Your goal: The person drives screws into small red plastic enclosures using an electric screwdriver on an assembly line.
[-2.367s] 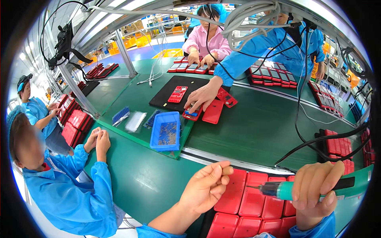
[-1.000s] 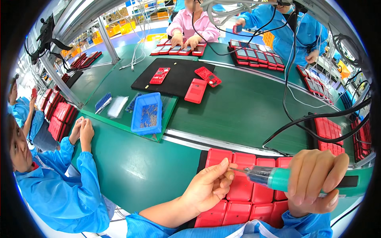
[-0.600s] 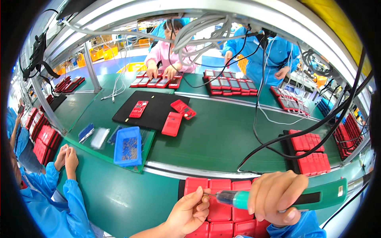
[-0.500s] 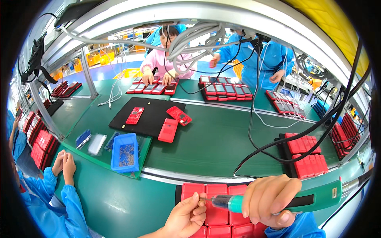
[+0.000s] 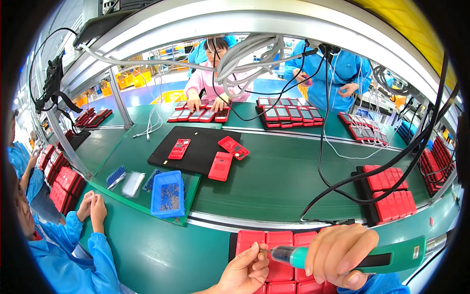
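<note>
My right hand (image 5: 339,250) is wrapped round a green electric screwdriver (image 5: 404,255), held nearly level with its tip pointing left. Thumb and fingers of my left hand (image 5: 242,272) are pinched together right at the tip of the bit; whatever small thing lies between them is too small to name. Under both hands rows of red plastic cases (image 5: 279,238) lie side by side on a black mat, partly covered by my hands and the tool.
Beyond lie a blue bin of small screws (image 5: 168,197), plastic bags (image 5: 132,184), and a black mat (image 5: 196,142) with red case parts. Black cables (image 5: 364,196) hang at right near more red cases (image 5: 387,179). Co-workers sit left and stand across the bench.
The whole view has shifted, so the bench appears farther right and slightly lower. My hands keep the same hold, with the bit tip still at my left fingertips.
</note>
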Action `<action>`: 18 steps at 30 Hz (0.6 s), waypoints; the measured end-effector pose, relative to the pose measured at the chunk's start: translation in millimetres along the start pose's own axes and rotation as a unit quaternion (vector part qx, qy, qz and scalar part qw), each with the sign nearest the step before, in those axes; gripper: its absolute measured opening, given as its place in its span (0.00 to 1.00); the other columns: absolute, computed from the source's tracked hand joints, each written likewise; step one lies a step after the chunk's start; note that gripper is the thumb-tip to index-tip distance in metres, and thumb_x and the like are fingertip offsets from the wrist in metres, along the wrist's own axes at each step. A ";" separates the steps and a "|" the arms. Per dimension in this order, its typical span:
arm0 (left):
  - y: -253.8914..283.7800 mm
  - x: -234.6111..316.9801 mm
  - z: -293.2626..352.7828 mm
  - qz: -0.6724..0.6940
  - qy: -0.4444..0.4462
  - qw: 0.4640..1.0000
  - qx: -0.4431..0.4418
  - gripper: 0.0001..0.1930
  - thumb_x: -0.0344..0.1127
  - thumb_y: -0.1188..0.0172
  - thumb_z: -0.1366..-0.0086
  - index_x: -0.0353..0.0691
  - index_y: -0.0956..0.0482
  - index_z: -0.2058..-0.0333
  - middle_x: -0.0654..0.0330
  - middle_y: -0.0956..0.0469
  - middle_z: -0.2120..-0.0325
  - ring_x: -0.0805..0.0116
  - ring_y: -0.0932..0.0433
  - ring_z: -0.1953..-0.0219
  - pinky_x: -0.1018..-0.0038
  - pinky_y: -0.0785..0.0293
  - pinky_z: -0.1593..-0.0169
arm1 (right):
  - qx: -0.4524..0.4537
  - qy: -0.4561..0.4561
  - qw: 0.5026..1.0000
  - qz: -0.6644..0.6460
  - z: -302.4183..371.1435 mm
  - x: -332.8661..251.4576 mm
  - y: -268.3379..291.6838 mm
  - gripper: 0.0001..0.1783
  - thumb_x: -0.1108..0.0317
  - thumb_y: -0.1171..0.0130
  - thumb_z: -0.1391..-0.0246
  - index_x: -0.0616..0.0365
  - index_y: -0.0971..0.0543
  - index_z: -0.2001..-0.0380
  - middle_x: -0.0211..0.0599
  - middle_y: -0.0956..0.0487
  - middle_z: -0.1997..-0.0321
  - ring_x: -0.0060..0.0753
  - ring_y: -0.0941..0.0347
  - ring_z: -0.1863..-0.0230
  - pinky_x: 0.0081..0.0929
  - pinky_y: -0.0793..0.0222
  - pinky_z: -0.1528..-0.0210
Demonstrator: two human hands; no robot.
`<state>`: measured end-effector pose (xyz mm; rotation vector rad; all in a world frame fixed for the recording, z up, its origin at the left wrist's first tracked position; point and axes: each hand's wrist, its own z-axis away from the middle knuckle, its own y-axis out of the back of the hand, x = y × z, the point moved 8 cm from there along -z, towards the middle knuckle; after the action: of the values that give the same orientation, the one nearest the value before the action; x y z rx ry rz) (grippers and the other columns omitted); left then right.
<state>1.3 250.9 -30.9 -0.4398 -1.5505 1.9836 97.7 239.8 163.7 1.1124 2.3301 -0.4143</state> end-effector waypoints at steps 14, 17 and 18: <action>2.2 0.7 -0.8 0.019 0.008 1.000 0.007 0.11 0.37 0.53 0.36 0.36 0.29 0.63 0.65 0.28 0.78 0.79 0.37 0.82 0.87 0.44 0.84 | -0.006 0.032 0.999 0.023 -3.3 -5.3 -1.9 0.08 0.70 0.46 0.53 0.57 0.32 0.69 0.33 0.30 0.84 0.28 0.32 0.85 0.27 0.34 0.77; -0.2 -2.4 -2.4 0.015 0.019 1.000 0.001 0.11 0.38 0.54 0.36 0.37 0.28 0.63 0.65 0.28 0.79 0.80 0.38 0.82 0.87 0.44 0.84 | 0.007 0.038 0.999 0.028 -1.2 -10.7 -0.5 0.07 0.71 0.47 0.53 0.57 0.32 0.69 0.32 0.30 0.84 0.27 0.33 0.85 0.27 0.34 0.75; 2.2 -1.2 -1.5 0.012 0.013 1.000 0.001 0.11 0.38 0.54 0.36 0.37 0.28 0.63 0.65 0.28 0.79 0.80 0.38 0.83 0.87 0.45 0.84 | 0.001 0.034 0.999 0.026 -1.1 -9.6 -0.7 0.06 0.71 0.47 0.52 0.56 0.33 0.70 0.31 0.30 0.84 0.27 0.33 0.85 0.27 0.34 0.75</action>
<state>2.5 251.0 -33.5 -0.4847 -1.5328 1.9904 101.8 233.9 170.1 1.2019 2.3544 -0.3643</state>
